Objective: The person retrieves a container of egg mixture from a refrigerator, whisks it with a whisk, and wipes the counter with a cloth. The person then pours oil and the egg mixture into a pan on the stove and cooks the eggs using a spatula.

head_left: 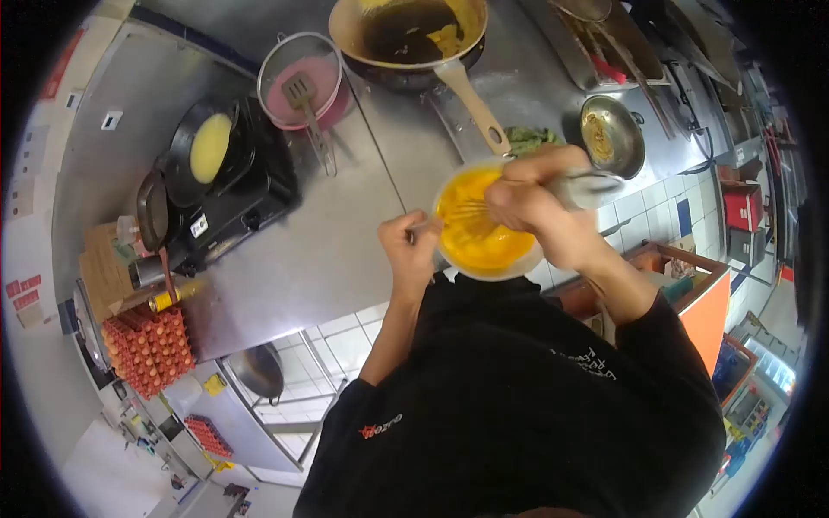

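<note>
A pale bowl (503, 275) of bright yellow-orange beaten egg (484, 246) is close to my body at the counter's front edge. My left hand (409, 249) is closed at the bowl's left side, gripping it by its rim or a handle; I cannot tell which. My right hand (548, 207) is wrapped round a whisk (469, 209), whose wires dip into the egg. A shiny metal shape just beyond my right hand is blurred. Right behind the bowl, the light handle (473, 108) of a large frying pan (345, 30) points toward me.
On the left, a black portable stove (246, 220) carries a pan with a pale yellow round (210, 148). A pink bowl with a strainer (298, 78) and slotted turner stands behind. Stacked egg trays (148, 350) sit far left. A small steel pan (635, 142) is at right.
</note>
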Motion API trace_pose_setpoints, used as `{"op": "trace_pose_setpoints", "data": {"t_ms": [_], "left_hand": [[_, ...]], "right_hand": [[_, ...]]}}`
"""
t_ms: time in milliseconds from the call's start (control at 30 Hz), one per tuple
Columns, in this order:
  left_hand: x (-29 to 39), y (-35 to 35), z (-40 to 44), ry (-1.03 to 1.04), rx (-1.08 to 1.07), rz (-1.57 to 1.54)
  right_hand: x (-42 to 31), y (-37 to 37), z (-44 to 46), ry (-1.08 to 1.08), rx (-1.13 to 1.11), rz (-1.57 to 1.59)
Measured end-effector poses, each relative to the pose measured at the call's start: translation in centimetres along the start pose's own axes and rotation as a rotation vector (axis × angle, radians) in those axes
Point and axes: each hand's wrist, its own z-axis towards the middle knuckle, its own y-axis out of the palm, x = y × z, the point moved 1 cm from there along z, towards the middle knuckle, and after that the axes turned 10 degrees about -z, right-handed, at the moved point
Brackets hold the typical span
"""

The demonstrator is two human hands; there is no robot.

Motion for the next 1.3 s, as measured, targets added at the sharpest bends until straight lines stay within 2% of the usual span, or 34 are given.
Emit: {"op": "trace_pose_setpoints", "data": {"t_ms": [33, 100, 200, 233, 300, 333, 367, 400, 467, 500, 567, 600, 633, 700, 733, 800, 900, 967, 1000, 1100, 1133, 1167, 1233, 1300], "left_hand": [[0.3, 0.0, 0.3, 0.013, 0.008, -0.020], [0.4, 0.8, 0.9, 0.047, 0.008, -0.062], [0.6, 0.4, 0.0, 0.043, 0.070, -0.044], [0.6, 0.3, -0.1, 0.056, 0.021, -0.013], [0.6, 0.2, 1.2, 0.098, 0.001, 0.021], [0.9, -0.1, 1.0, 0.049, 0.024, -0.026], [1.1, -0.2, 1.1, 0.009, 0.039, -0.075], [0.9, -0.1, 1.0, 0.013, 0.029, -0.080], [0.3, -0.5, 0.9, 0.025, -0.002, -0.081], [0.2, -0.7, 0.7, 0.024, -0.009, -0.080], [0.5, -0.6, 1.2, 0.069, -0.001, -0.051], [0.6, -0.4, 1.5, 0.089, 0.001, -0.043], [0.8, -0.2, 1.5, 0.044, 0.055, -0.080], [0.4, -0.8, 0.4, -0.028, 0.116, -0.099], [-0.8, -1.3, 0.3, -0.029, 0.082, -0.046], [-0.2, -0.8, 2.1, -0.001, 0.055, -0.001], [1.3, -1.1, 1.4, -0.096, 0.126, -0.148], [0.7, -1.0, 2.3, -0.123, 0.127, -0.016], [1.0, -0.8, 2.6, -0.124, 0.126, -0.013], [2.2, -0.6, 3.0, -0.065, 0.193, -0.086], [1.9, -0.6, 3.5, -0.086, 0.267, -0.084], [1.8, -0.9, 4.0, -0.109, 0.343, -0.078], [1.8, -2.0, 5.4, -0.065, 0.381, -0.065], [2.9, -2.6, 6.9, -0.029, 0.413, -0.052]], "right_hand": [[-0.3, -0.5, 0.1, 0.104, -0.065, 0.027], [-0.2, 0.8, 0.8, -0.132, -0.139, -0.311], [1.4, 0.9, -0.2, 0.055, -0.031, -0.082], [1.8, 1.6, 0.3, 0.038, -0.136, -0.147], [-0.3, -0.5, 0.5, -0.185, 0.015, 0.000], [-0.5, -1.4, 0.6, 0.074, -0.123, 0.041], [-0.4, -0.6, 0.6, 0.070, -0.119, 0.045], [-0.2, 0.4, 0.5, -0.071, -0.115, -0.150], [-1.2, -0.9, 1.1, -0.165, -0.165, -0.089], [-0.8, -0.4, 1.2, -0.158, -0.166, -0.081], [0.2, 0.9, 1.6, 0.044, -0.276, -0.171], [-0.5, 0.7, 1.8, -0.077, -0.240, -0.256], [-0.2, 0.5, 2.1, -0.083, -0.245, -0.258], [1.0, 0.7, 1.6, 0.045, -0.061, -0.098], [1.9, 1.4, 2.0, -0.039, -0.304, -0.182], [1.7, 0.7, 3.1, -0.032, -0.217, -0.157], [1.4, 0.7, 3.1, 0.041, -0.048, -0.063], [0.8, 0.8, 4.2, -0.306, -0.179, -0.153], [1.0, 0.8, 4.6, -0.306, -0.177, -0.150], [3.1, 1.4, 5.6, -0.187, -0.386, -0.138], [3.4, 1.5, 6.5, -0.285, -0.323, -0.283], [2.7, 0.6, 7.7, -0.293, -0.315, -0.283], [1.1, -1.9, 11.0, 0.050, -0.226, 0.066], [1.8, -3.5, 14.6, 0.095, -0.215, 0.292]]}}
